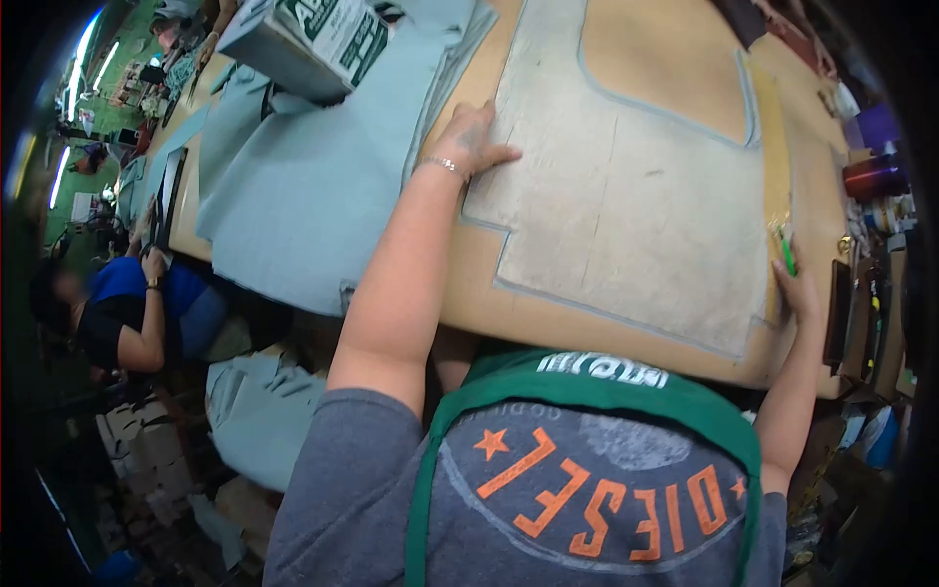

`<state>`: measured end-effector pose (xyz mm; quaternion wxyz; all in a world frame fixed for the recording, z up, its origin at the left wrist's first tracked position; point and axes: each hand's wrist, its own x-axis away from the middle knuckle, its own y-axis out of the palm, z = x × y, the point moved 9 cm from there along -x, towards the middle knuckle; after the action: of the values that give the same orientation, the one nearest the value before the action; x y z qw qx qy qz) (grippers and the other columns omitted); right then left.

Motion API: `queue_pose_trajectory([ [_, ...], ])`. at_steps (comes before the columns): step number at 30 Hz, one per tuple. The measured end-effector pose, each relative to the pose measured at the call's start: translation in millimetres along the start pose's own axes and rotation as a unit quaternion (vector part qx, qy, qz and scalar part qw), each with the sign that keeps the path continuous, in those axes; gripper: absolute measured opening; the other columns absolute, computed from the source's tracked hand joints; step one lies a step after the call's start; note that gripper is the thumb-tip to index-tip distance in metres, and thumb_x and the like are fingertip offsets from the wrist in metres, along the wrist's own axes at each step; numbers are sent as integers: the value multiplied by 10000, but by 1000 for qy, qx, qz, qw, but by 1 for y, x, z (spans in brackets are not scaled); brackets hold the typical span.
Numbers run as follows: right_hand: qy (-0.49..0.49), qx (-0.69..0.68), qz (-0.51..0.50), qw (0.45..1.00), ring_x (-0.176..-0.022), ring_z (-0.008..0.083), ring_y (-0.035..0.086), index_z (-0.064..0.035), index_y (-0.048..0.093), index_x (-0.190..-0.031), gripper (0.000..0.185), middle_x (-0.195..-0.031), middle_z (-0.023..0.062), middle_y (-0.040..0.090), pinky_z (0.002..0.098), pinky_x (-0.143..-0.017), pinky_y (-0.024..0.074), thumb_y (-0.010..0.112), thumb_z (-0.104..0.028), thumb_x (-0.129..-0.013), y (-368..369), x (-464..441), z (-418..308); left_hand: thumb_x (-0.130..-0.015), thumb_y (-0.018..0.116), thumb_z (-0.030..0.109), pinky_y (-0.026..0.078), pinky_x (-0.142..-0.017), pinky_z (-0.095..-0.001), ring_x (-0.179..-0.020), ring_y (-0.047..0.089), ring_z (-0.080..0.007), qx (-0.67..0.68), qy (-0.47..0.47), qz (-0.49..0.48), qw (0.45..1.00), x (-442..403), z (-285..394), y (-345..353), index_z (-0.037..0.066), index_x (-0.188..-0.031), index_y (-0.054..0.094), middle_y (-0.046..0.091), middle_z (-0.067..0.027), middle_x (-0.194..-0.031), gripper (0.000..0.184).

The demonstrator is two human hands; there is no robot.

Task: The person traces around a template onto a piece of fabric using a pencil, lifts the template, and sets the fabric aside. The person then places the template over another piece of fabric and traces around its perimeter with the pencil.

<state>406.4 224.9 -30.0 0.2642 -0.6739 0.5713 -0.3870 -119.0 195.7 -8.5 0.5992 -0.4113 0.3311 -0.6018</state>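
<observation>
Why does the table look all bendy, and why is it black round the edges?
Head view: the wide lens seems to curve the table edge, and its round picture leaves black corners; lamps at the far left glow white, while it's dark lower down there; the yellow strip has a shiny patch of glare; the co-worker's head is blurry.

The upper end of the pale panel (636, 205) was cut off by the picture's top edge, as was part of the box (293, 54). The tip of the green tool (787, 254) at the right hand (800, 286) was too small to be made out. The face of a person (122, 313) was blurred, and the shirt's print (597, 509) was partly covered by the apron (587, 393).
</observation>
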Motion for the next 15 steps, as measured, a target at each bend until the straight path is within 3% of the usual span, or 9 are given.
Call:
queue_pose_trajectory([
  [3, -33, -1, 14, 999, -1222, 244, 338, 52, 287, -1291, 643, -1306, 204, 364, 293, -999, 258, 611, -93, -755, 0, -4, 6, -616, 743, 338, 418, -881, -338, -1025, 486, -372, -40, -57, -62, 996, -2, 2, 1, -15, -1216, 370, 416, -269, -1107, 790],
  [6, -4, -45, 4, 999, -1208, 248, 360, 73, 284, -1283, 664, -1296, 207, 377, 289, -990, 272, 628, -59, -730, 0, 2, -7, -624, 742, 318, 417, -881, -347, -1020, 488, -378, -24, -66, -75, 995, -1, 5, 1, -13, -1229, 353, 417, -273, -1103, 792],
  [9, -22, -83, 11, 996, -1196, 246, 377, 78, 284, -1281, 675, -1284, 209, 392, 288, -983, 285, 638, -50, -720, 0, 4, -11, -613, 735, 335, 421, -829, -344, -954, 508, -359, -35, -59, -26, 997, 3, 7, -4, -23, -1172, 421, 484, -249, -999, 735],
  [12, -4, -76, 26, 997, -1186, 244, 392, 70, 289, -1283, 677, -1275, 208, 404, 293, -978, 295, 641, -47, -717, -2, 9, -16, -618, 734, 297, 413, -833, -333, -961, 495, -344, -16, -60, 7, 998, 9, 10, -8, 2, -1216, 393, 477, -227, -1004, 749],
  [15, 4, -64, 47, 997, -1170, 242, 414, 57, 318, -1275, 662, -1263, 203, 421, 299, -973, 307, 647, -46, -710, -4, 12, -17, -615, 732, 265, 403, -840, -331, -963, 485, -321, 66, -2, 51, 997, 11, 4, -6, 36, -1264, 361, 479, -201, -1001, 781],
])
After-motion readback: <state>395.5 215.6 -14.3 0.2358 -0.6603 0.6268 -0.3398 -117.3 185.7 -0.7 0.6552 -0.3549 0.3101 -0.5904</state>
